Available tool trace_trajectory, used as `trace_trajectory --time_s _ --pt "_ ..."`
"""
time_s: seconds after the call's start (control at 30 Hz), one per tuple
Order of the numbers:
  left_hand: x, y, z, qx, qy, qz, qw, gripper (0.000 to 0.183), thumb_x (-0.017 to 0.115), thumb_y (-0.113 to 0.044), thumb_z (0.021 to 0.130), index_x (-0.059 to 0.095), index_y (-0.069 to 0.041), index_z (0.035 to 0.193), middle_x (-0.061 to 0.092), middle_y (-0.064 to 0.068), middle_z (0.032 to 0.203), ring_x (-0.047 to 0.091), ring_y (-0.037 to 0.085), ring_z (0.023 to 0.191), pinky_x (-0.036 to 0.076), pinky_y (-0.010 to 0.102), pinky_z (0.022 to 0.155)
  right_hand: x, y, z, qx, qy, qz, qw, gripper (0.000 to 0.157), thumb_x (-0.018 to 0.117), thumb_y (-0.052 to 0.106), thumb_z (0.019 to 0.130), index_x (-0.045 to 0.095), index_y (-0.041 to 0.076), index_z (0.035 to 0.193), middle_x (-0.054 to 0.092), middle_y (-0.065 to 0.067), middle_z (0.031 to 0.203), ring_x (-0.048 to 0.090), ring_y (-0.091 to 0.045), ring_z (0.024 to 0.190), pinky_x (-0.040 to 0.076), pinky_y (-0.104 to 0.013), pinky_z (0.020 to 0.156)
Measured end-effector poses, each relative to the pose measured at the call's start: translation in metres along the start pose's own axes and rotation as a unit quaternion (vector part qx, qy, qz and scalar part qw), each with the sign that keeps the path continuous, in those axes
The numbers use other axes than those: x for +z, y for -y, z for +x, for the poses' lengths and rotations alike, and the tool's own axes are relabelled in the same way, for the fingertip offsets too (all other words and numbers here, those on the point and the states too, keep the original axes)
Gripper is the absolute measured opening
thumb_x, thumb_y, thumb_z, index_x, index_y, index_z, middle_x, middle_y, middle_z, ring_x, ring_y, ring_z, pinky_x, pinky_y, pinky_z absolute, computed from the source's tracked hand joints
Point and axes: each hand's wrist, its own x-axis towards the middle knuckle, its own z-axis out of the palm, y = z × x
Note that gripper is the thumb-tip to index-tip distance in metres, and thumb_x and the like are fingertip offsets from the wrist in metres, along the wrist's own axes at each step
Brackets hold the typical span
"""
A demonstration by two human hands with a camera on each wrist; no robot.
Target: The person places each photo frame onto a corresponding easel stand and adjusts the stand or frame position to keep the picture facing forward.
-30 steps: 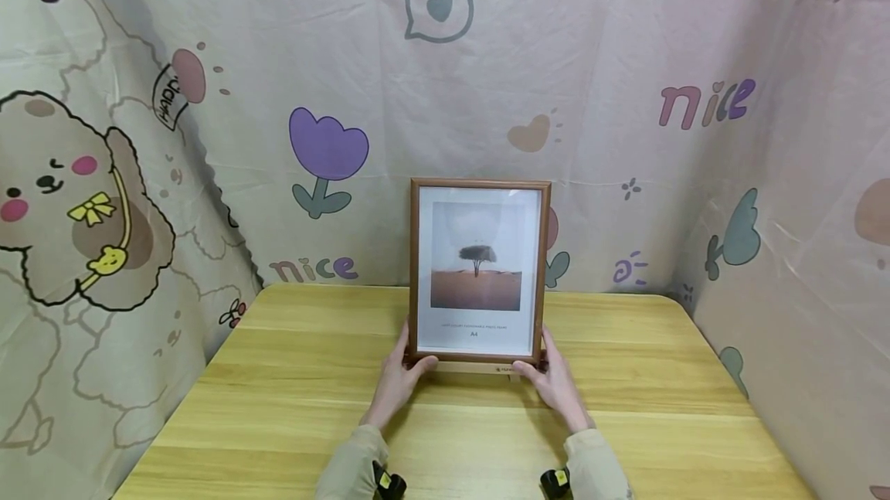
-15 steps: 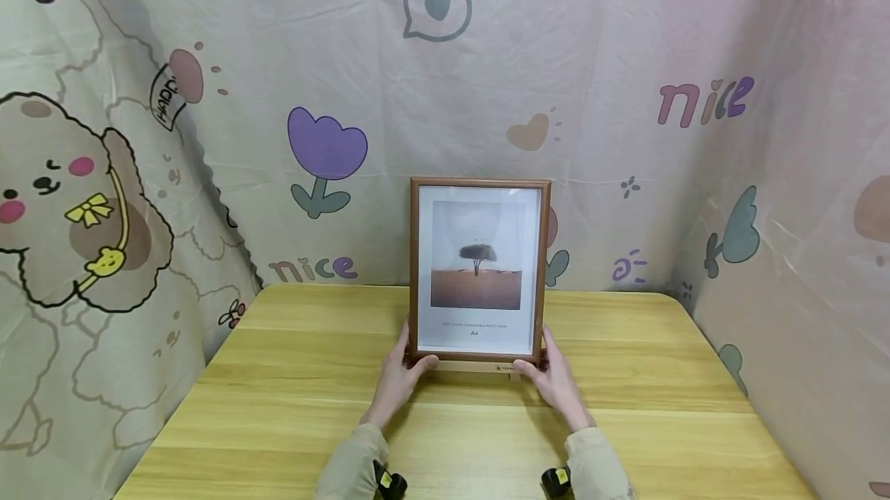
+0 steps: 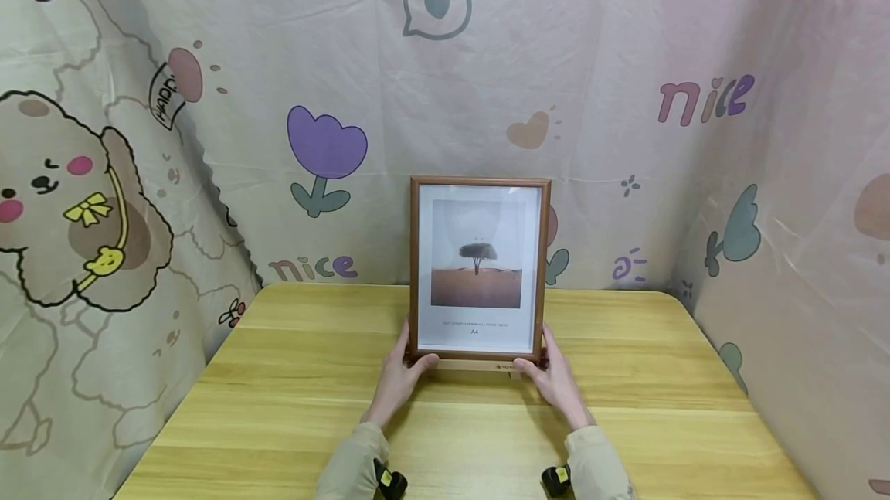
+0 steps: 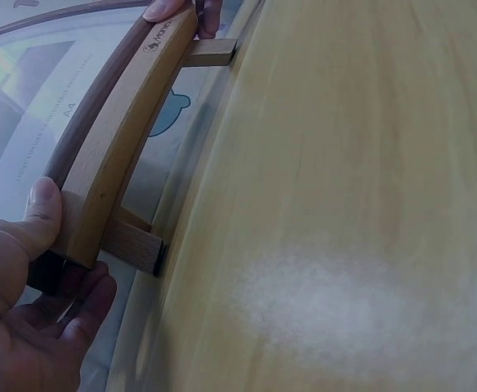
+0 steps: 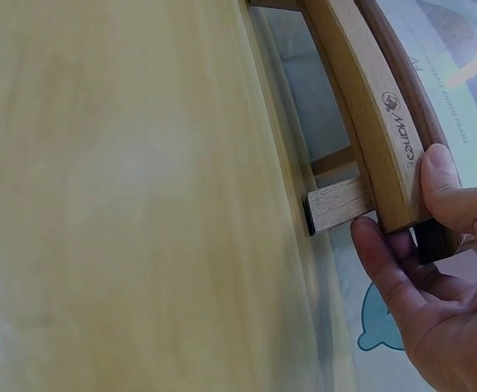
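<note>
A brown picture frame (image 3: 545, 253) with a tree print stands leaning back on a wooden tabletop easel (image 3: 473, 366). Its lower edge sits on the easel's ledge (image 4: 100, 184), and short wooden feet (image 5: 339, 204) reach forward onto the table. My left hand (image 3: 395, 384) grips the lower left corner, thumb on the front and fingers curled beneath the ledge end. At the lower right corner, my right hand (image 3: 552, 384) does likewise; its thumb (image 5: 440, 175) presses the frame's edge. The back of the frame is hidden in the head view.
A wood-grain table (image 3: 278, 407) lies under everything. Behind it and at both sides hangs a pale printed cloth (image 3: 487, 67) with cartoon figures. Black wrist cameras (image 3: 390, 482) sit by the beige sleeves (image 3: 351, 463).
</note>
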Motion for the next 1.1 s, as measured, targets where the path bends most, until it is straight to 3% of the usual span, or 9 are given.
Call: trace_trajectory --time_s 0.4,0.77,1.1 --pt "0.0009 0.0009 0.0008 -0.002 0.004 0.001 1.0 0.095 0.075 -0.032 0.087 0.019 -0.013 0.162 0.054 0.031 0.142 0.055 0.041 0.13 0.041 0.055 0.114 0.0008 -0.0012 -0.0007 -0.021 -0.009 -0.001 1.0 0.087 0.079 0.013 0.086 0.028 0.003 0.156 0.071 -0.019 0.089 0.063 -0.012 0.076 0.053 -0.024 0.07" --pt "0.0019 0.0016 0.0008 0.0 0.002 0.006 1.0 0.095 0.075 -0.031 0.087 0.02 -0.014 0.162 0.059 0.031 0.137 0.059 0.04 0.126 0.044 0.054 0.111 -0.0006 0.0 -0.0002 -0.003 -0.005 -0.003 1.0 0.09 0.079 0.012 0.085 0.025 0.006 0.158 0.072 -0.02 0.092 0.065 -0.015 0.079 0.054 -0.025 0.073" --pt "0.0022 0.0011 0.0015 -0.001 0.001 0.006 1.0 0.095 0.075 -0.031 0.087 0.019 -0.013 0.162 0.053 0.033 0.142 0.055 0.042 0.13 0.041 0.056 0.114 -0.0006 0.0005 -0.001 -0.003 0.0 -0.006 1.0 0.089 0.078 0.016 0.087 0.025 0.003 0.157 0.071 -0.02 0.091 0.064 -0.015 0.078 0.053 -0.024 0.071"
